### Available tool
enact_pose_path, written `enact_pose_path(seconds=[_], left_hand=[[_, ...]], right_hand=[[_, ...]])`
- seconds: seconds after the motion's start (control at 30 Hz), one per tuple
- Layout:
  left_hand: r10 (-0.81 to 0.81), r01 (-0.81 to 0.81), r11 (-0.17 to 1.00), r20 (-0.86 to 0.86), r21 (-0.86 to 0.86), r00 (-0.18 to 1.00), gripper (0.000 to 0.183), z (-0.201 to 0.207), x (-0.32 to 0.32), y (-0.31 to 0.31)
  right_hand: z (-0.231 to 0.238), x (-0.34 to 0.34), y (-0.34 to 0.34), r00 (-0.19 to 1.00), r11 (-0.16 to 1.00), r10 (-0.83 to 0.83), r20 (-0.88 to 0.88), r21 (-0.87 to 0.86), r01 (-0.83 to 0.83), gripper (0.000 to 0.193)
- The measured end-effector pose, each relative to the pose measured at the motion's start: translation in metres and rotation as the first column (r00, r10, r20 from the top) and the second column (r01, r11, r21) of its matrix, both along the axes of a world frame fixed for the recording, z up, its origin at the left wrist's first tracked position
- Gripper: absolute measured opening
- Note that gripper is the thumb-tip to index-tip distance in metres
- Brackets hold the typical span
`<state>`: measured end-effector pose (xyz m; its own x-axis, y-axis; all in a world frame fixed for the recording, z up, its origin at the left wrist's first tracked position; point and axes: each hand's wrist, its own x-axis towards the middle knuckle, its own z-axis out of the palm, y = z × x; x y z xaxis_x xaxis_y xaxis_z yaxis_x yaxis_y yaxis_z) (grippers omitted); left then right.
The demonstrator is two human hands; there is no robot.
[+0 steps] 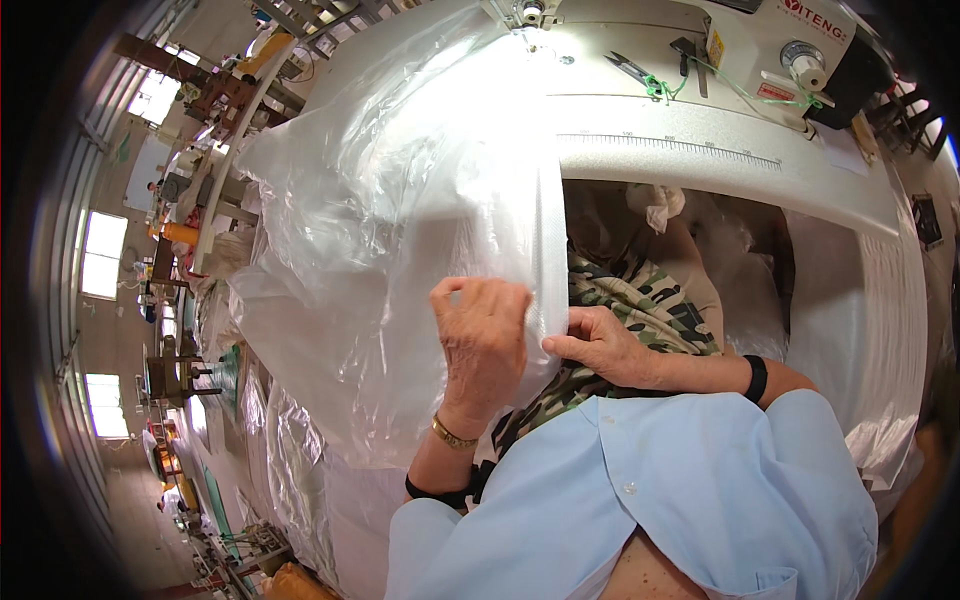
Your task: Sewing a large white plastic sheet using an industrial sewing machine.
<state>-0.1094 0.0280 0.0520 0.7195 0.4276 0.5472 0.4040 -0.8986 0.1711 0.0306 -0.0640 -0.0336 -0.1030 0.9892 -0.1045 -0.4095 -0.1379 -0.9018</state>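
Note:
A large sheet of clear, crinkled plastic film (350, 220) spreads from the sewing machine's needle area (530, 45) down over the table edge and my lap. Along its right side runs a folded white woven edge (548, 230). My right hand (610, 345) pinches that edge between thumb and fingers near its lower end. Just to the left, my left hand (485, 335) rests on the film with its fingers curled in. Its fingertips are turned under, so what they grip is hidden.
On the white machine table (620, 140), which has a printed ruler strip (690, 147), lie thread snips (640, 75) tied with green cord. The machine's handwheel (803, 65) is at the upper right. Stacked white sheets (880, 330) hang at the right. Other workstations (185, 375) fill the left.

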Motion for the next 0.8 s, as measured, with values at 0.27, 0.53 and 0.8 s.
enact_pose_path(seconds=[0.27, 0.53, 0.8], left_hand=[[-0.082, 0.055, 0.99, -0.214, -0.127, 0.973, 0.011, -0.017, 0.0, -0.003], [-0.117, 0.137, 0.874, 0.071, -0.467, 0.991, 0.004, -0.032, -0.006, -0.001], [0.117, 0.109, 0.54, 0.203, -0.834, 0.972, 0.01, -0.053, -0.017, 0.0]], right_hand=[[0.005, -0.008, -0.005, 0.934, 0.976, -0.137, 0.33, 0.208, 0.07, 0.02], [0.002, -0.014, -0.002, 0.712, 0.952, -0.106, 0.694, 0.277, -0.128, 0.024], [0.014, 0.002, 0.011, 0.562, 0.894, 0.157, 0.812, 0.125, -0.431, 0.026]])
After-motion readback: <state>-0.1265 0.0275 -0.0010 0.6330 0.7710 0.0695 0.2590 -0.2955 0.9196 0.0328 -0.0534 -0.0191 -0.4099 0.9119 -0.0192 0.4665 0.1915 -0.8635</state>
